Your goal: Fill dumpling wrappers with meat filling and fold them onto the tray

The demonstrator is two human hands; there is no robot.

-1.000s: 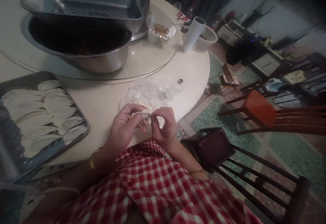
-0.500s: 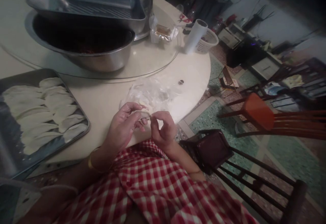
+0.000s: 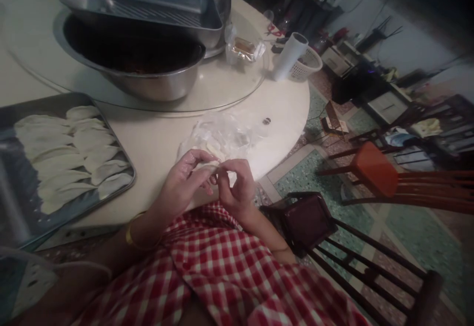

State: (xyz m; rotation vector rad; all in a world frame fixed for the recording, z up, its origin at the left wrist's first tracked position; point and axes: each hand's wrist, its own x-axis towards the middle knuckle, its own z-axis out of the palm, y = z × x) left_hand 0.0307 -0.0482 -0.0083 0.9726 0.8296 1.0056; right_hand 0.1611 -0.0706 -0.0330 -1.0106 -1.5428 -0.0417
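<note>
The round table (image 3: 148,163) and wooden chairs (image 3: 375,168) suggest a home dining area.

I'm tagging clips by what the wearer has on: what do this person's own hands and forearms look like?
Both the left hand and the right hand are ungloved, with bare forearms. A thin, round, gold-coloured bangle circles the left wrist; no jewellery shows on the right. A red-and-white checked cloth garment covers the body; its sleeve ends are hard to make out.

In front of the glossy metal bowl (image 3: 159,84), the plastic bag (image 3: 233,131) is crinkled and the dumplings (image 3: 94,138) look matt.
</note>
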